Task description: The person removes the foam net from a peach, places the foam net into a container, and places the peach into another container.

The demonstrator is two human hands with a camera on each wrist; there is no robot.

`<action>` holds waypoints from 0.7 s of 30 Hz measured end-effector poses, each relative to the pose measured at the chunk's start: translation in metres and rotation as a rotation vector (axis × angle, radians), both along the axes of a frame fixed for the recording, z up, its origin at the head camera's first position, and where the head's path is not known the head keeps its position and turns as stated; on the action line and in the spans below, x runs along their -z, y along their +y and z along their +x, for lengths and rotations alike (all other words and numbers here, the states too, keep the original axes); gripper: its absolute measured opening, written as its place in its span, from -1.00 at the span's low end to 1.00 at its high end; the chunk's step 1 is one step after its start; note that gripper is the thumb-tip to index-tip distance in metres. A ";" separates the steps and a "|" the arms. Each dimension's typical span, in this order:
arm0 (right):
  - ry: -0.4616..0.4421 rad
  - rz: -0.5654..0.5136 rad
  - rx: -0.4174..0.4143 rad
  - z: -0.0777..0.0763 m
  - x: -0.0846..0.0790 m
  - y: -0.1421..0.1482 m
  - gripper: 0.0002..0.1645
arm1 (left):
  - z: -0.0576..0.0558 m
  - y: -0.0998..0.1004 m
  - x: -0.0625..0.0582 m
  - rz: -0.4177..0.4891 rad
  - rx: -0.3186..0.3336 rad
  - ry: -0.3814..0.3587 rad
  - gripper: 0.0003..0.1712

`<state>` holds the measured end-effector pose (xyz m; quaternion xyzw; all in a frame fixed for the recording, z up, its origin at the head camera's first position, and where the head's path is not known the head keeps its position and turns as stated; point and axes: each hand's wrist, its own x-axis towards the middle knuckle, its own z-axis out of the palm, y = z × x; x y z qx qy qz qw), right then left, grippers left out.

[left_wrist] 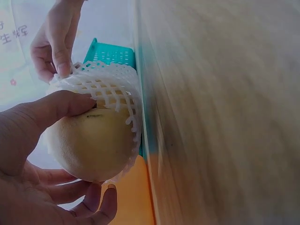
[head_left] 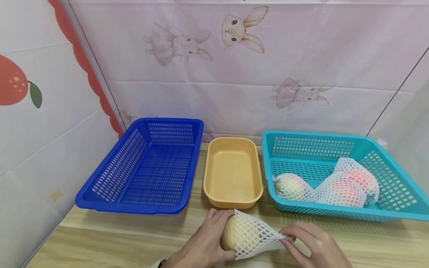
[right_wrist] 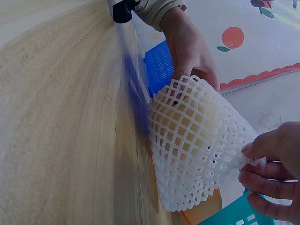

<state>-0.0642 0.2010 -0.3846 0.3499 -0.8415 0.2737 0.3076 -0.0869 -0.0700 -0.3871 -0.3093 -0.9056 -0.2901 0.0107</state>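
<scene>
A pale yellow round fruit [left_wrist: 93, 143] sits partly inside a white foam net sleeve [head_left: 253, 236], just above the wooden table's front part. My left hand [head_left: 206, 240] grips the fruit's bare end, with the thumb on the near side and the fingers on the far side. At the sleeve's narrow end, my right hand [head_left: 313, 242] pinches the gathered net between thumb and fingers. In the right wrist view the net [right_wrist: 187, 145] stretches between the two hands, and the fruit shows through its holes.
Behind the hands stands a yellow tub [head_left: 232, 201]. A blue basket [head_left: 134, 206] is at the left. The teal basket [head_left: 315, 136] at the right holds several netted fruits [head_left: 345, 190]. A wall with rabbit prints [head_left: 234, 93] rises behind the wooden table [head_left: 134, 238].
</scene>
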 end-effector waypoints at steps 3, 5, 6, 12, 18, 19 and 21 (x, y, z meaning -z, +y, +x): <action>0.001 -0.007 -0.004 0.000 -0.001 0.000 -0.55 | 0.000 -0.001 0.000 0.008 0.000 0.000 -0.09; -0.005 -0.003 0.003 0.000 -0.002 0.001 -0.54 | 0.000 -0.001 0.000 0.012 -0.003 0.000 -0.09; -0.011 -0.001 0.008 0.001 -0.002 0.001 -0.54 | 0.000 -0.001 0.000 0.014 -0.005 -0.001 -0.09; -0.016 0.010 0.028 0.001 -0.003 0.001 -0.52 | 0.001 -0.004 0.000 0.032 -0.013 0.005 -0.10; -0.010 0.011 0.031 0.001 -0.003 0.001 -0.52 | 0.003 -0.008 -0.001 0.020 -0.013 -0.005 -0.13; -0.011 0.009 0.030 0.001 -0.003 0.001 -0.52 | 0.003 -0.008 -0.001 0.014 -0.015 -0.009 -0.13; -0.010 0.004 0.025 0.001 -0.003 0.001 -0.53 | 0.003 -0.010 -0.002 0.006 -0.020 -0.019 -0.13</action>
